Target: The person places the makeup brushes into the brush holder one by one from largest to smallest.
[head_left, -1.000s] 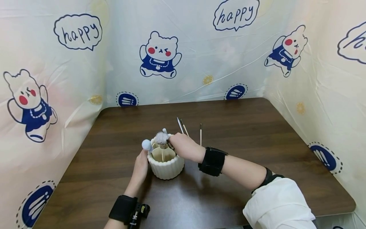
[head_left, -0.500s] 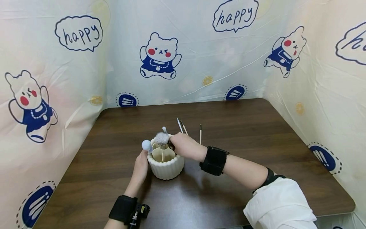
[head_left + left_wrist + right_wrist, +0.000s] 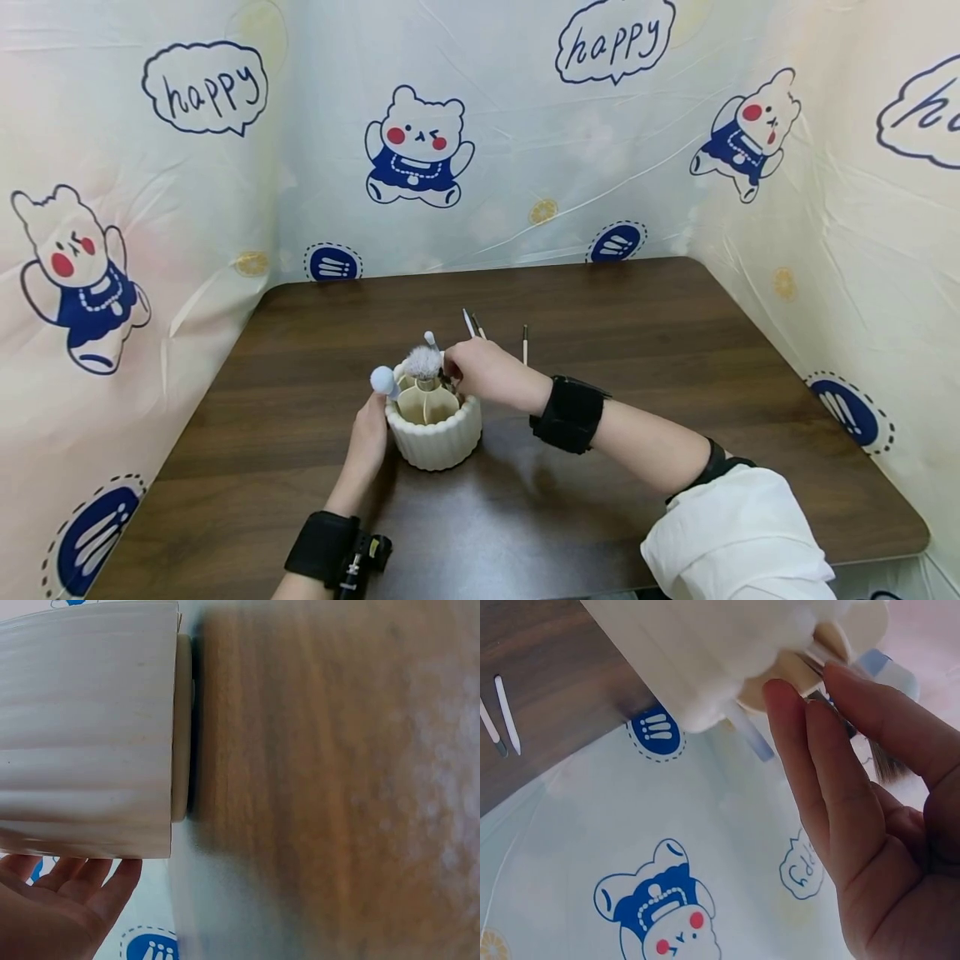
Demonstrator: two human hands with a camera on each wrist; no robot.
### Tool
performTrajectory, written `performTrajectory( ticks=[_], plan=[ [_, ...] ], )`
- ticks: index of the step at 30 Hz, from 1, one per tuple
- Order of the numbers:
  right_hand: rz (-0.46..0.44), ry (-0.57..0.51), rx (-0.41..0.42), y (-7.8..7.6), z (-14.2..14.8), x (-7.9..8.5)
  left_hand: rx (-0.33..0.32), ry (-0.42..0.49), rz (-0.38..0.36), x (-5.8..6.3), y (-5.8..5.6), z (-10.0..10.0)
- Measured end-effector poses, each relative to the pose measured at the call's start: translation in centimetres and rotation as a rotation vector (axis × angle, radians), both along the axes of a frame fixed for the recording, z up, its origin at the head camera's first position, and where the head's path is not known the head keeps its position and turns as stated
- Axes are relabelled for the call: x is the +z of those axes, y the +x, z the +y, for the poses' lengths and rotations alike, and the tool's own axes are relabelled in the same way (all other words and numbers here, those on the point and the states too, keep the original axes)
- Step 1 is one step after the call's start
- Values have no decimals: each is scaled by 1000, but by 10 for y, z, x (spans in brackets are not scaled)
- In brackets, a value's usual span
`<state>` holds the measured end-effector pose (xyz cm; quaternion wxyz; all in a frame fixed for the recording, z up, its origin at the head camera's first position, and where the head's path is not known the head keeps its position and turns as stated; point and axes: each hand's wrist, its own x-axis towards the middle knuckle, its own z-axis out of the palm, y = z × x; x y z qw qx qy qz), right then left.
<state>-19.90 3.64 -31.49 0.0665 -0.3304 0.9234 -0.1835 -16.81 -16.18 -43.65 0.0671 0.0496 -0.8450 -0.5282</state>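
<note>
A cream fluted holder (image 3: 437,446) with inner compartments stands upright on the table. Its left side is touched by my left hand (image 3: 369,437), and the left wrist view shows those fingers (image 3: 116,889) extended against the ribbed wall (image 3: 90,735). A fluffy grey makeup brush (image 3: 423,363) stands in the holder, along with a pale blue round-headed item (image 3: 383,381). My right hand (image 3: 491,375) is at the right rim. In the right wrist view its thumb and fingers stand apart beside a dark-bristled brush (image 3: 889,766), partly hidden behind the hand.
Beyond the right hand, a white stick (image 3: 468,322), a dark-tipped stick (image 3: 477,326) and another thin dark-ended stick (image 3: 525,343) lie on the brown table (image 3: 675,333). A printed curtain (image 3: 510,150) surrounds the table's back and sides.
My right hand has shifted slightly right and its fingers have loosened at the rim. The left hand and the holder stay in place.
</note>
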Motion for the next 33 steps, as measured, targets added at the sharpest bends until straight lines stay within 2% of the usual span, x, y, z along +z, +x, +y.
performTrajectory(
  ticks=[5, 11, 16, 19, 21, 28, 33],
  plan=[
    [-19, -7, -25, -1, 2, 6, -14, -10, 27, 0, 0, 0],
    [-34, -35, -69, -2, 7, 10, 1, -3, 14, 0, 0, 0],
    [16, -70, -115, -3, 12, 9, 2, -1, 13, -1, 1, 0],
    [25, -93, -150, -3, 17, 2, -2, -2, 17, -1, 1, 0],
    [-2, -119, -175, -2, 20, -3, -5, -5, 21, -1, 0, 0],
    [-225, -257, -200, 7, 31, -32, 0, 1, 14, 0, 0, 0],
    [-276, -337, -187, 22, 31, -53, -6, 8, 3, 1, 0, 0]
  ],
)
